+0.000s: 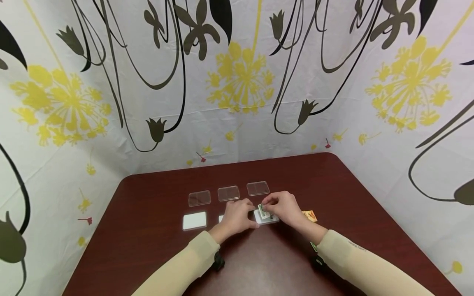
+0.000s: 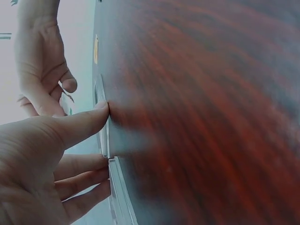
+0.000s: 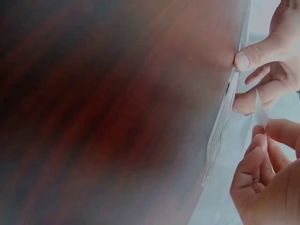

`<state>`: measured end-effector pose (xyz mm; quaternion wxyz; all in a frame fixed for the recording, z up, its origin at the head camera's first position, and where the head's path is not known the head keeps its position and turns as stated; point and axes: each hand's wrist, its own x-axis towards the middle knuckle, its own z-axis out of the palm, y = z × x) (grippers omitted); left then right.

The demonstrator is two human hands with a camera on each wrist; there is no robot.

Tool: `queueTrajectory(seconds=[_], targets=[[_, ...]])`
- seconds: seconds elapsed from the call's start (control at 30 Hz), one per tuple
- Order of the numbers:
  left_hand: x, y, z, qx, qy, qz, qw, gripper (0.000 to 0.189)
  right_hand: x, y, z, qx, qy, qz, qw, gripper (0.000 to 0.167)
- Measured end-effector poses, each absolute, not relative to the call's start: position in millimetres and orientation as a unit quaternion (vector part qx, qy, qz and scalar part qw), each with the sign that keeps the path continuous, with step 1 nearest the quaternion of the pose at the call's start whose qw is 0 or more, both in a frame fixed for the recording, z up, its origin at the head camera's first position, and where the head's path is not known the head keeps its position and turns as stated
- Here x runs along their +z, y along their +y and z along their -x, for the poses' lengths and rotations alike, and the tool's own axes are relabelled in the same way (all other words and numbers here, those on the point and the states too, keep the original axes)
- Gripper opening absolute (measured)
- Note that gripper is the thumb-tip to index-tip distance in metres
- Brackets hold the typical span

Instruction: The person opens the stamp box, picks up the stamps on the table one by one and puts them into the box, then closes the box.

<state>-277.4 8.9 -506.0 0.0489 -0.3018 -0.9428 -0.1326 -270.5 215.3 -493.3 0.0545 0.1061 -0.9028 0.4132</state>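
My right hand [image 1: 284, 207] pinches a small green-and-white paper piece [image 1: 263, 211], stamp-like, between thumb and fingertips. It is tilted over a flat case with a white insert [image 1: 272, 220], and in the right wrist view the paper [image 3: 259, 110] shows edge-on as a thin sheet. My left hand [image 1: 237, 216] holds this case at its left end, thumb at the near edge and fingers toward the far side. Under the left hand, a middle white case [image 1: 221, 218] is mostly hidden. Farther left lies another white case [image 1: 194, 220].
Three clear plastic lids, left [image 1: 199, 198], middle [image 1: 228, 193] and right [image 1: 258, 188], lie in a row behind the cases. Right of my right hand are orange paper pieces [image 1: 310, 216]; a green piece [image 1: 314, 246] peeks out by the right sleeve. Patterned cloth [image 1: 237, 139] hangs behind the table.
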Motion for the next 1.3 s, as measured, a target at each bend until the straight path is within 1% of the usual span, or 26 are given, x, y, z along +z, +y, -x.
queueTrajectory(seconds=[0.17, 0.53, 0.8, 1.3], targets=[[-505, 8, 277, -0.141, -0.943, 0.300, 0.043, 0.055, -497, 208, 274, 0.387, -0.916, -0.105, 0.034, 0.010], [-505, 9, 276, -0.139, -0.944, 0.298, 0.034, 0.054, -497, 198, 274, 0.309, -0.945, -0.099, 0.028, 0.011], [-505, 8, 277, -0.139, -0.944, 0.295, 0.035, 0.054, -496, 195, 276, 0.277, -0.955, -0.104, 0.040, 0.011], [-504, 7, 278, -0.140, -0.943, 0.299, 0.033, 0.054, -496, 191, 278, 0.255, -0.961, -0.099, 0.042, 0.009]])
